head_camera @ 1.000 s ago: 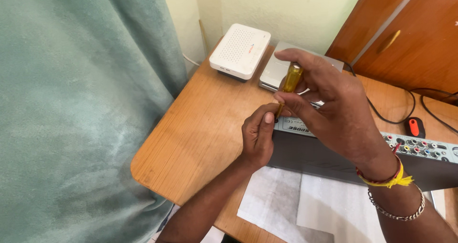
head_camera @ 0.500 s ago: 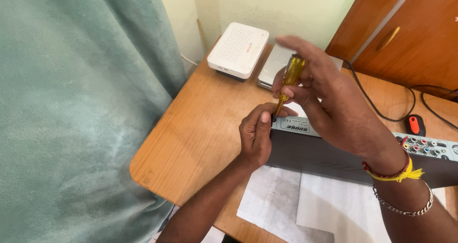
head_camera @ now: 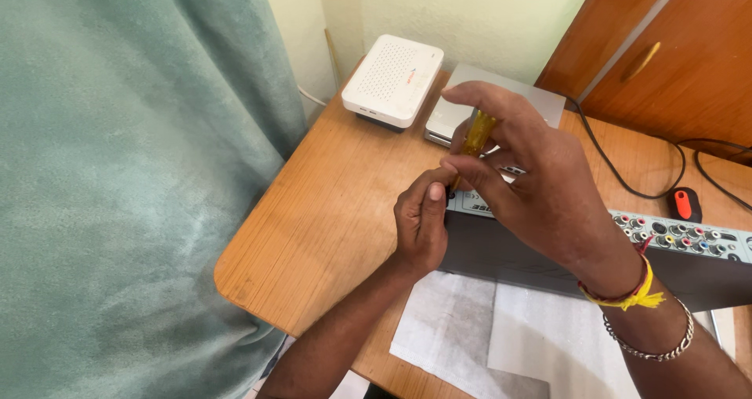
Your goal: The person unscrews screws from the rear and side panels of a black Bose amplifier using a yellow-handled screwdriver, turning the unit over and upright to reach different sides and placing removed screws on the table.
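While a green curtain [head_camera: 133,172] fills the left half of the frame, a wooden table [head_camera: 329,211] is seen in the middle, with a brown cupboard door [head_camera: 674,62] at the upper right. A grey electronic unit [head_camera: 517,254] is stood on its side at the centre right, and a row of coloured sockets [head_camera: 681,236] is shown on its upper face. White paper sheets [head_camera: 486,336] are laid under it at the bottom. A white box [head_camera: 393,79] and a flat silver box [head_camera: 501,101] are placed at the top centre.

The right hand [head_camera: 540,187] is closed around a yellow screwdriver [head_camera: 475,137], which is held nearly upright at the left corner of the unit. The left hand [head_camera: 423,223] is pressed against this corner, its fingers pinched near the tip.

It is judged that the tool should be kept straight over the screw and turned with steady pressure, so that the tip is not slipped out.
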